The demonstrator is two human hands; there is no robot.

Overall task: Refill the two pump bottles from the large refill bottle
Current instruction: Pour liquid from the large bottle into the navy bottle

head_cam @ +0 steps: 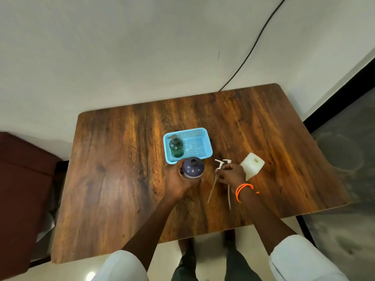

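Note:
My left hand (178, 182) grips a dark purple bottle (192, 167) that stands upright on the wooden table (113, 179) with its neck uncovered and no pump on it. My right hand (231, 174) rests on two white pump heads (221, 164) whose long dip tubes lie on the table toward me; its fingers close around them. Just right of that hand stands the white refill bottle (253, 162), its mouth uncovered. A green pump bottle (176, 146), pump fitted, stands in the left end of a blue basket (199, 132).
The basket's right half holds nothing. A dark red seat (22, 189) stands left of the table. A black cable (253, 49) runs along the wall behind the table's far right corner. The table's near edge (142, 246) lies close to my legs.

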